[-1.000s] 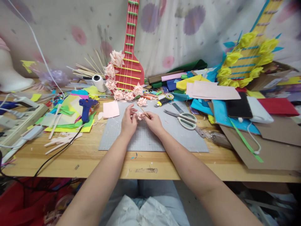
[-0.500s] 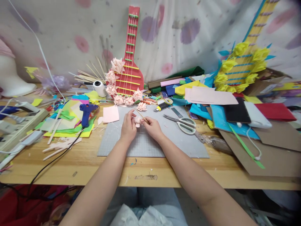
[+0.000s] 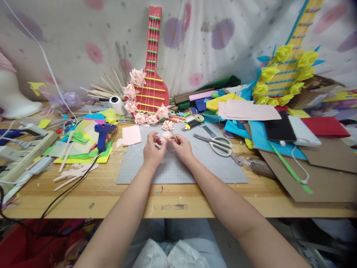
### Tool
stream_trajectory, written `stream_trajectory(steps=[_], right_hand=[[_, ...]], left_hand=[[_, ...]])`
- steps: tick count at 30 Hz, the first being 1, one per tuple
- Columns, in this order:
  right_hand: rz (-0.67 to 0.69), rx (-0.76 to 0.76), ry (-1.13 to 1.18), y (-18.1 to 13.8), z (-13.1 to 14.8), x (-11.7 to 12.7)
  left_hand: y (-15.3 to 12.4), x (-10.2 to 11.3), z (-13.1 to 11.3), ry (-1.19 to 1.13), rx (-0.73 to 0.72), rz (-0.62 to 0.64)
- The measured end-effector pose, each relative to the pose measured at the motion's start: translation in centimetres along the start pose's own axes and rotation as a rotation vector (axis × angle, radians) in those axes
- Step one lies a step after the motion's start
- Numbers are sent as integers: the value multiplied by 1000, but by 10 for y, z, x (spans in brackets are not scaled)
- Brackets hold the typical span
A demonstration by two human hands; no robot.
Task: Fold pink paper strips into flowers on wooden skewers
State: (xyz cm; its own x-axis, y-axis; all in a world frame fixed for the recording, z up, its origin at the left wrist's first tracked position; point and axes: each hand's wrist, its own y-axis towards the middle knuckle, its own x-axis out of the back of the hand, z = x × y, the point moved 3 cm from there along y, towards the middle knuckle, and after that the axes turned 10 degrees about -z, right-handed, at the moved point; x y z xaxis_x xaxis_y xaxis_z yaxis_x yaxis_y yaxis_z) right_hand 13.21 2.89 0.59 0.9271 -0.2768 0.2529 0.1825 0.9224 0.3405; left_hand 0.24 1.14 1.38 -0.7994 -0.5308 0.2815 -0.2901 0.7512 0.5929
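Observation:
Both my hands meet over a grey cutting mat at the middle of the wooden table. My left hand pinches a small pale pink paper flower piece with curled fingers. My right hand is closed on a thin wooden stick that pokes into the same pink piece. Just beyond them lies a finished pink paper flower. A red cardboard guitar edged with several pink flowers leans on the back wall.
Scissors lie right of my hands. A blue glue gun stands left on coloured paper scraps, beside a pink paper square. A yellow-flowered blue guitar, paper stacks, a dark phone and brown cardboard crowd the right.
My hands have lifted slightly and moved a little farther from me with the pink piece and stick; the stick's tip now points toward the finished flower.

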Motion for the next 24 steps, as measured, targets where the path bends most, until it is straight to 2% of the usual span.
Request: stream_trajectory(steps=[3, 13, 18, 24], right_hand=[[5, -14, 22, 0, -1, -1], [-32, -19, 36, 1, -5, -2], [18, -15, 53, 1, 0, 0], [19, -68, 36, 3, 5, 7]], left_hand=[[0, -3, 4, 52, 8, 17], [3, -1, 5, 296, -98, 22], [4, -3, 11, 254, -31, 48], [6, -2, 17, 122, 51, 1]])
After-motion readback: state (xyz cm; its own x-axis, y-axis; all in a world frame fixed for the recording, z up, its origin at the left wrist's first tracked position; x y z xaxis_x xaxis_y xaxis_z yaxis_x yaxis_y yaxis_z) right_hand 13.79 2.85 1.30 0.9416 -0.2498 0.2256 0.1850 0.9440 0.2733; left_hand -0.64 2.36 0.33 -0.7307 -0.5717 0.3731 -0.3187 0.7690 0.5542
